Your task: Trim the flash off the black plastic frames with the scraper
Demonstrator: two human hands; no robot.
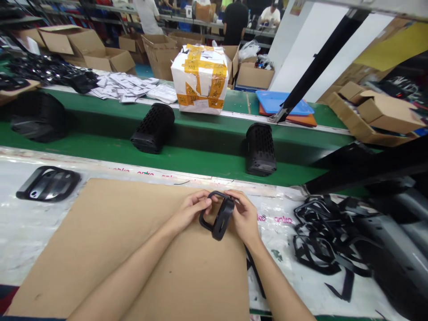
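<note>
The black bracket (223, 220), a smooth rounded loop, is just below the frame's centre, held at its two sides by the left hand (195, 206) and right hand (246, 217) above matte brown cardboard (133, 223). On the bench (278, 236) with its glossy white covering, at right, lies a tangle of thin black loops (329, 238); perforated black housings (261, 151) rest higher up.

Black rounded frame (223, 219), 1 broad side, tilted, held over cardboard (194, 276)
</note>
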